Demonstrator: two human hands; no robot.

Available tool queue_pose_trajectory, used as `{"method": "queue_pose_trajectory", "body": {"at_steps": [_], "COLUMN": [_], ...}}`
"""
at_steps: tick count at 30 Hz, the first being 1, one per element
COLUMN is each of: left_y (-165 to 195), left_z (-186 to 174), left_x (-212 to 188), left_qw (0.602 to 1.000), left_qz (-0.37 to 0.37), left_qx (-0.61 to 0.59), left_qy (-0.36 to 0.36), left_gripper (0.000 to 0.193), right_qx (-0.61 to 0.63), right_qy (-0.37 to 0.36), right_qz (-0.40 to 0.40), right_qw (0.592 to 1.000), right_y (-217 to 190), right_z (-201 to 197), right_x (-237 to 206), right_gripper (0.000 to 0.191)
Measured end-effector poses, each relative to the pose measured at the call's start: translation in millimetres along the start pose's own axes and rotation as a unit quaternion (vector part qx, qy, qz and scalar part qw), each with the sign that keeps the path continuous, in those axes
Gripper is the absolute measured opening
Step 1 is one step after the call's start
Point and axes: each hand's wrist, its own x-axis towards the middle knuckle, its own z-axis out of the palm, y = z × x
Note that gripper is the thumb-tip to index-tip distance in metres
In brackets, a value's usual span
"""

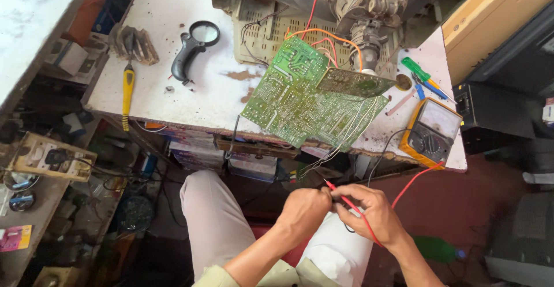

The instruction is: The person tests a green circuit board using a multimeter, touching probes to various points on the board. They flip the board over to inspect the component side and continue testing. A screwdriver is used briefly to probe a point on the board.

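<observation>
An electronics repair workshop: bare circuit board (309, 99), multimeter (431, 132), screwdriver (127, 90) on a stained workbench (190, 99).

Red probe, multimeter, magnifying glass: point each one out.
red probe (353, 208), head view, on its shaft between the hands.
multimeter (431, 132), head view, on its yellow-cased face.
magnifying glass (206, 33), head view, on its lens.

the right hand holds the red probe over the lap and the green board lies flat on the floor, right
Not quite. The green board lies on the white bench, overhanging its front edge, not on the floor. The head view shows it. The right hand does hold the red probe over the lap.
</observation>
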Motion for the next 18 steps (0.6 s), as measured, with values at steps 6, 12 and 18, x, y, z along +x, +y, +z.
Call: {"method": "queue_pose_trajectory", "body": {"at_steps": [6, 12, 18], "left_y": [9, -28, -70], "left_z": [-13, -89, -177], "left_x": [-9, -15, 28], "left_qw": [0.993, 0.973, 0.945], "left_qz": [-0.005, -0.014, 0.012], "left_qx": [-0.109, -0.107, 0.043], "left_qy": [-0.051, 0.204, 0.323], "left_gripper": [0.03, 0.015, 0.034], "right_qx": [-0.22, -0.329, -0.237], "right_qy": [-0.01, -0.022, 0.17], "right_qz": [0.015, 0.083, -0.01], "right_qw": [0.975, 0.941, 0.956], "right_y": [64, 124, 77], "right_z": [-27, -59, -64], "right_x": [-49, -87, -45], "right_gripper": [0.027, 0.041, 0.028]}}
